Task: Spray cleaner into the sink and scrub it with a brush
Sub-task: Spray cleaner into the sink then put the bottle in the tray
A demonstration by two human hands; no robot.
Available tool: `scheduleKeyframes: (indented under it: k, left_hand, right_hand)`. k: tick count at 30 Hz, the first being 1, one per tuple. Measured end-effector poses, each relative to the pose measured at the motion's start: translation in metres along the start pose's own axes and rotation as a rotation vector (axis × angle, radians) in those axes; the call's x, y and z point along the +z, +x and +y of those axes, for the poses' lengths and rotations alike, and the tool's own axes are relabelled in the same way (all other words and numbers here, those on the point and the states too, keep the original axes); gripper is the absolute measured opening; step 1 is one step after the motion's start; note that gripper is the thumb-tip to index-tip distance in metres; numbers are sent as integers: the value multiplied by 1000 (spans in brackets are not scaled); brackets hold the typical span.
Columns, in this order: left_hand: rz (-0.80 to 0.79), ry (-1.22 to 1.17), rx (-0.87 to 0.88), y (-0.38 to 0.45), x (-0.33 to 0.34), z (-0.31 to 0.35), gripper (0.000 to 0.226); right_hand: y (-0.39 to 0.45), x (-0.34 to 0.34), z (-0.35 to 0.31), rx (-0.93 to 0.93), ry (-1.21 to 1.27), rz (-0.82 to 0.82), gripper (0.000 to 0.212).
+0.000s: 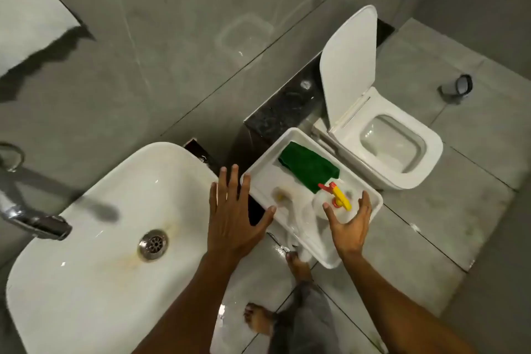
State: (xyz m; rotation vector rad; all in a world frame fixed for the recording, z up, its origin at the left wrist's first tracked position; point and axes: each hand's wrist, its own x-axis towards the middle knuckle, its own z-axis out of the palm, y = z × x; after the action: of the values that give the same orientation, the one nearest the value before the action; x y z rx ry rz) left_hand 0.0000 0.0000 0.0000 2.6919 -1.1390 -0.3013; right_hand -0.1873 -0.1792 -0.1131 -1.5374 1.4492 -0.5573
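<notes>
Item: white oval sink (86, 282), seen from above at the 8 o'clock part of the view, with a chrome drain (153, 244) near its middle and yellowish staining spread around and below it; a chrome tap (31, 217) is set over the basin from 9 o'clock. No cleaner is seen in the basin, so the spraying is judged not yet begun. Item: white rectangular tray (258, 172), placed just beside the sink's 3 o'clock rim, apparently so that the supplies are kept within reach of the basin; what it rests on is hidden. Contents of tray: a folded green cloth (309, 167) at its 12 o'clock end; a white spray bottle (321, 204) with a red-and-yellow trigger head (339, 195) toward 4 o'clock; a pale, blurred object (283, 195) toward 8 o'clock, possibly the brush, though this cannot be told for certain. Item: right hand (349, 224), held over the tray with fingers (366, 201) released and curved around the bottle but not yet closed on it, a reach for the sprayer being the likely purpose. Item: left hand (232, 215), spread flat and empty between sink rim and tray, thumb laid at the tray's near edge, presumably to steady it. Also noted: a white toilet (402, 146) with its lid raised at 2 o'clock, and wet grey floor (402, 253) tiles below.
</notes>
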Motion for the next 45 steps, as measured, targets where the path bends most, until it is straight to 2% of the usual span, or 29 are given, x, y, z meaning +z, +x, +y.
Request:
scheduleKeyframes:
  k: [3,4,6,12,19,22,27,28,31,32,37,41,45]
  left_hand:
    - [46,7,-9,1,6,-2,91]
    - [64,23,-13,0,9,-4,89]
    - [69,26,-22,1,13,-3,87]
    - [113,48,-30,3,23,-7,82]
    - [124,50,-44,4,24,-9,78]
    - [117,-13,-39,4,18,-5,80]
    - [127,-170,-35,-15,-1,-10,83]
    - [140,-187,-52,-25,-7,-15,83]
    - [219,-252,-142,-61,-22,-41,80]
    - [242,-271,-181,-72,-26,-52,78]
    - [371,-230,-431,-147,-45,-132,71]
    - [406,-190,-636,-206,-48,-185,84]
    - [427,-144,-714,-241,-40,-214,83]
  right_hand:
    - [3,14,1,189,262,30,96]
    - [4,20,-1,255,306,54,92]
    - [14,28,0,275,324,73,77]
    - [37,42,9,138,236,12,32]
    - [55,57,0,-141,-90,30,35]
    - [51,47,-9,-164,50,-95,35]
    - [-4,18,-64,-105,275,-467,36]
    - [-20,14,-78,-97,278,-543,43]
    - [-75,5,-116,-40,226,-709,81]
    - [-92,3,-124,-12,211,-753,85]
    - [-189,16,-153,150,193,-1084,57]
    - [-251,41,-166,138,90,-1164,51]
    - [-291,59,-178,59,14,-1206,55]
